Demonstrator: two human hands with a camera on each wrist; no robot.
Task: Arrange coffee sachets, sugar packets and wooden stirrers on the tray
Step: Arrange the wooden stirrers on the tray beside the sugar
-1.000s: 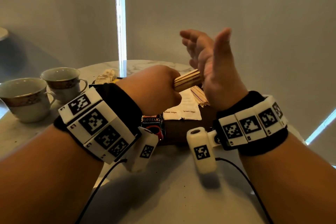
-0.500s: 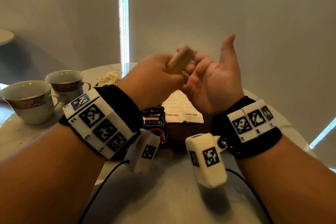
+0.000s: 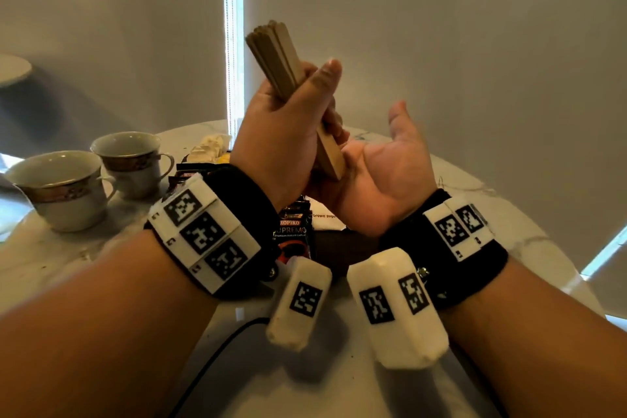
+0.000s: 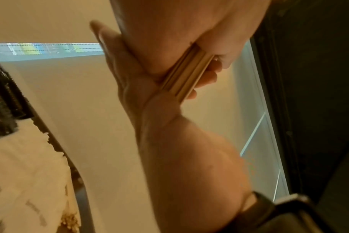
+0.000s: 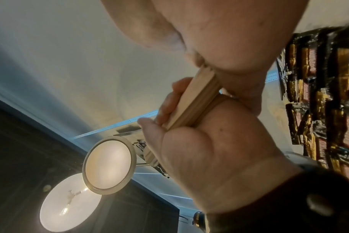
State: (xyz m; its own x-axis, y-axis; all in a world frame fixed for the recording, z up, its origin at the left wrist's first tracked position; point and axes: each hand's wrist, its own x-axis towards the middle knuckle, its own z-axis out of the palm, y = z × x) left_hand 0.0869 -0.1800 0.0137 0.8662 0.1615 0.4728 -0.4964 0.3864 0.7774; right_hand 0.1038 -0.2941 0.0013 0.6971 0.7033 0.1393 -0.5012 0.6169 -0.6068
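My left hand grips a bundle of wooden stirrers, held almost upright above the tray. The bundle's lower end presses into the palm of my right hand, which is turned up with its fingers straight. The wrist views show the stirrers squeezed between the two hands. Below the hands, a black coffee sachet and a white sugar packet lie on the dark brown tray, mostly hidden by my wrists.
Two white cups stand at the left on the round marble table. More coffee sachets and pale packets lie behind my left wrist. A cable runs across the near table.
My left hand has swung the stirrer bundle from lying level to standing upright and lifted it. My right hand has dropped from beside the bundle to palm-up under its lower end.
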